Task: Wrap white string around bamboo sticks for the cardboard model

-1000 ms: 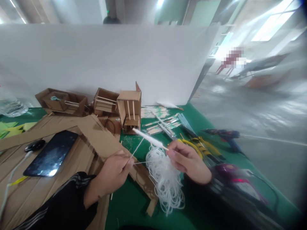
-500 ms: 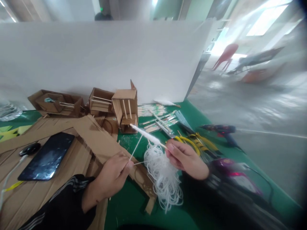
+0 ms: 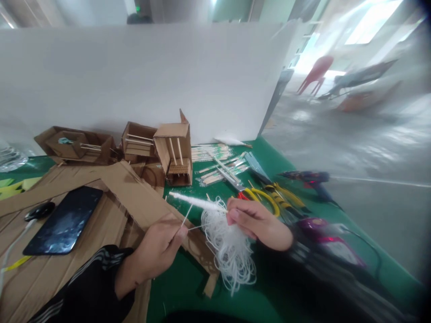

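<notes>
My right hand (image 3: 257, 220) pinches one end of a thin wooden stick (image 3: 198, 203) wrapped in white string, which points left and slightly up. My left hand (image 3: 161, 246) is closed on the white string (image 3: 186, 216), held between thumb and forefinger. One stretch of it runs taut up to the wrapped stick; another leads right toward a loose heap of white string (image 3: 234, 258). That heap lies on the green table below my right hand, partly covered by it. Beneath my left hand are brown cardboard strips (image 3: 141, 197).
Cardboard boxes with sticks (image 3: 173, 152) stand at the back. Packaged sticks (image 3: 215, 152), yellow-handled tools (image 3: 269, 197), a drill (image 3: 310, 179) and a purple device (image 3: 323, 233) lie to the right. A phone (image 3: 63, 220) rests on cardboard at left. A white panel (image 3: 134, 76) closes the rear.
The wrapped stick has swung so its free end sits lower and farther left, lying flatter. My right hand has shifted slightly left; the left hand stays nearly in place.
</notes>
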### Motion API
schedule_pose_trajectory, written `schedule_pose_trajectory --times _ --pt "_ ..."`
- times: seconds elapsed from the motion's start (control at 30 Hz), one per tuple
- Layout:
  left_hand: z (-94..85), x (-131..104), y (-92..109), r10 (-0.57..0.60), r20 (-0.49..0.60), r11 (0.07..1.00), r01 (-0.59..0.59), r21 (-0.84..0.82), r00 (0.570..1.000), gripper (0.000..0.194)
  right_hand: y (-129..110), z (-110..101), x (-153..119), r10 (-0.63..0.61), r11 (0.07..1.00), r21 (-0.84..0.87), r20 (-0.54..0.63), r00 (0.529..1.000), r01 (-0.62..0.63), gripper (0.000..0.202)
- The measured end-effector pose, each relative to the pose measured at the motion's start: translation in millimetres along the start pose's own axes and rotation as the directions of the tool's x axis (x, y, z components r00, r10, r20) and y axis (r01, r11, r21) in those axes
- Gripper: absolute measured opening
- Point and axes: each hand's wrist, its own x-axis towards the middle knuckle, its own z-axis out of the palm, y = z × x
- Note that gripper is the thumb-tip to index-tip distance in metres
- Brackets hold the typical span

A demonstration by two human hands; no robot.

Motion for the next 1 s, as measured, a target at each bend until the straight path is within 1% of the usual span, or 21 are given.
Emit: schedule_pose_trajectory --times 0.1,0.17,0.27,0.33,0.4,0.47,0.57,0.63,0.73,0.8,0.87,0.93,1.0 --pt "1.1 0.0 0.3 0.004 -0.018 1.000 -0.004 -0.020 1.000 0.032 1.7 1.8 2.7 0.029 0.998 0.054 -0.070 0.997 -0.025 0.030" --pt "1.6 0.4 1.3 0.004 -0.010 1.000 -0.004 -0.027 1.000 0.031 3.5 2.9 4.1 0.045 0.995 0.096 -0.054 0.998 -0.040 0.029" --pt "2.0 0.8 2.9 -0.008 0.006 1.000 0.008 -0.023 1.000 0.032 4.5 2.2 3.7 0.062 0.988 0.140 0.007 0.998 -0.062 0.033" --pt "1.9 0.4 3.2 -0.022 0.018 0.999 0.023 -0.031 1.000 0.033 3.4 -0.2 2.1 0.074 0.990 0.122 0.025 0.997 -0.076 0.042" --pt "1.7 -0.2 2.7 -0.034 0.027 0.999 0.035 -0.039 0.999 0.033 1.8 -2.9 0.7 0.067 0.996 0.058 0.011 0.998 -0.067 0.046" --pt "1.6 -0.4 2.0 -0.039 0.024 0.998 0.040 -0.040 0.999 0.033 0.6 -4.7 0.4 0.054 0.999 0.002 -0.021 0.998 -0.054 0.043" --pt "1.2 0.3 1.7 -0.038 0.010 0.998 0.039 -0.042 0.999 0.033 0.8 -4.0 2.5 0.074 0.997 0.030 -0.054 0.996 -0.073 0.034" --pt "0.9 0.8 2.6 -0.039 0.012 0.998 0.039 -0.047 0.999 0.033 2.2 -2.2 4.3 0.075 0.996 0.053 -0.054 0.996 -0.072 0.031" --pt "0.8 0.8 4.4 -0.034 0.018 0.998 0.035 -0.043 0.999 0.032 3.9 -1.3 4.7 0.041 0.999 0.016 -0.015 0.999 -0.041 0.030" --pt "1.0 0.5 5.4 -0.026 0.021 0.999 0.027 -0.047 0.999 0.032 3.9 -2.8 2.8 0.048 0.999 -0.021 0.030 0.998 -0.047 0.033" --pt "1.3 0.0 6.2 -0.033 0.027 0.998 0.034 -0.060 0.999 0.032 3.3 -4.7 0.2 0.067 0.996 -0.056 0.046 0.997 -0.065 0.043" --pt "1.6 -0.3 6.8 -0.043 0.029 0.997 0.045 -0.070 0.999 0.033 2.7 -5.3 -1.5 0.064 0.995 -0.074 0.023 0.998 -0.062 0.045" --pt "2.0 -0.7 7.2 -0.044 0.021 0.995 0.045 -0.086 0.999 0.033 3.0 -4.0 -1.5 0.043 0.997 -0.056 -0.004 0.999 -0.044 0.039"
